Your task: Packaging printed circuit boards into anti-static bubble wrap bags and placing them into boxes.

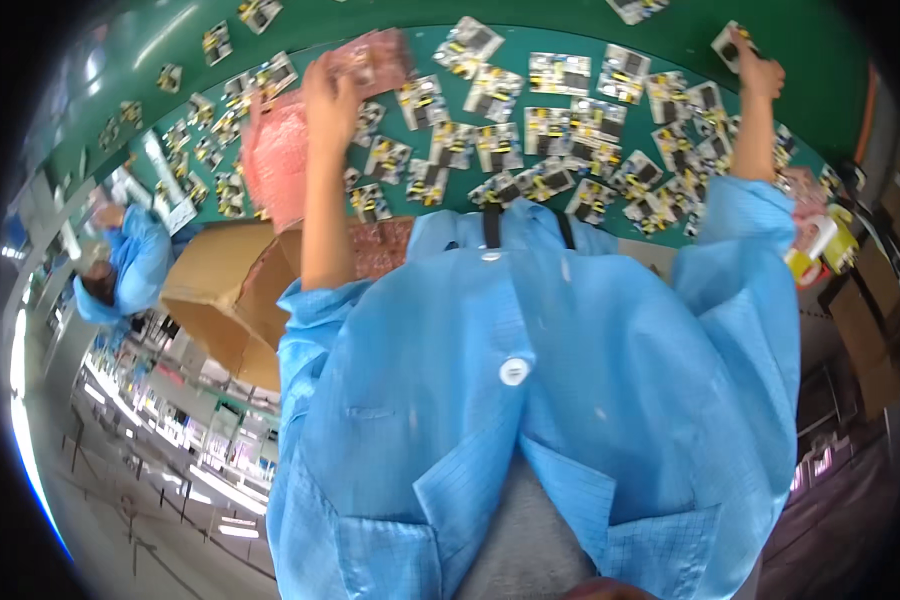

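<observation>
At the upper left, my left hand [330, 100] is closed on a pink bubble-wrap bag [378, 58], blurred by motion, with something grey and dark showing through it. Beside that hand, more pink bubble wrap [276, 155] lies over the table's near side. Far out to the right, my right hand [762, 78] grips a small circuit board [728, 46] by its edge. Many similar boards, white with black and yellow parts, are spread over the green table mat [660, 130], among them one board [560, 73] near the middle.
An open cardboard box [215, 265] stands by the table at the left, pink wrap next to it. Another person in blue [135, 255] sits further left. A yellow and white object [825, 245] is at the right, near brown cartons [865, 330].
</observation>
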`<state>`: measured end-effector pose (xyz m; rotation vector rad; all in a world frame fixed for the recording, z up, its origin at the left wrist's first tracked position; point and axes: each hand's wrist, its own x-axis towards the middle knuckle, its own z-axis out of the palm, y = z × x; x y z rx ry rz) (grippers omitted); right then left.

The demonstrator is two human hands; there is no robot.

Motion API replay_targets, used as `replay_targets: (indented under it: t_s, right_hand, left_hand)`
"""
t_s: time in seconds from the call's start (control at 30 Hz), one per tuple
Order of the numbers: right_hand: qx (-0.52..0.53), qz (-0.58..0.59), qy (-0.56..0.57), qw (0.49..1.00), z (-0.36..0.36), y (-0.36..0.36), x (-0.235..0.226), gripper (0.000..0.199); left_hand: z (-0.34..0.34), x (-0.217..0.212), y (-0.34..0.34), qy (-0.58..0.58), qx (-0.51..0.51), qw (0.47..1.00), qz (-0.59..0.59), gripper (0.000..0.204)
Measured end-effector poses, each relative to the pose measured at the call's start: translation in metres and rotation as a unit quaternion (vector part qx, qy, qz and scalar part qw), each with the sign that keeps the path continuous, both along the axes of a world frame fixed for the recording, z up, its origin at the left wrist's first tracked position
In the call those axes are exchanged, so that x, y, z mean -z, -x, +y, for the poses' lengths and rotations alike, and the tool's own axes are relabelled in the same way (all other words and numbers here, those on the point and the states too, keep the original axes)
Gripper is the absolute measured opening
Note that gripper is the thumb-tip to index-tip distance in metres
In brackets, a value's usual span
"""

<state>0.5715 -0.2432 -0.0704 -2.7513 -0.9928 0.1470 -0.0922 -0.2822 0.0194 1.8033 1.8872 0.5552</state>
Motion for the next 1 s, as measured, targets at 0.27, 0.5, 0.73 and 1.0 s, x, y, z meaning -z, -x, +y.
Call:
replay_targets:
  t_s: [0.27,0.5,0.73,1.0]
  right_hand:
    - [-0.156,0.314,0.017,0.936,0.037,-0.030,0.018,0.067]
    - [-0.205,0.356,-0.034,0.911,0.079,0.079,-0.027,0.054]
    - [-0.311,0.388,-0.099,0.862,0.101,0.197,-0.044,0.059]
    - [-0.100,0.457,-0.125,0.875,0.094,0.247,-0.091,0.073]
  left_hand:
    - [-0.018,-0.049,-0.020,-0.097,0.029,0.994,-0.046,0.038]
    - [-0.056,-0.089,0.067,-0.103,-0.018,0.981,0.161,0.036]
    - [-0.054,-0.071,0.105,0.010,0.051,0.962,0.268,0.045]
    - [-0.031,-0.073,0.083,0.007,0.146,0.959,0.243,0.027]
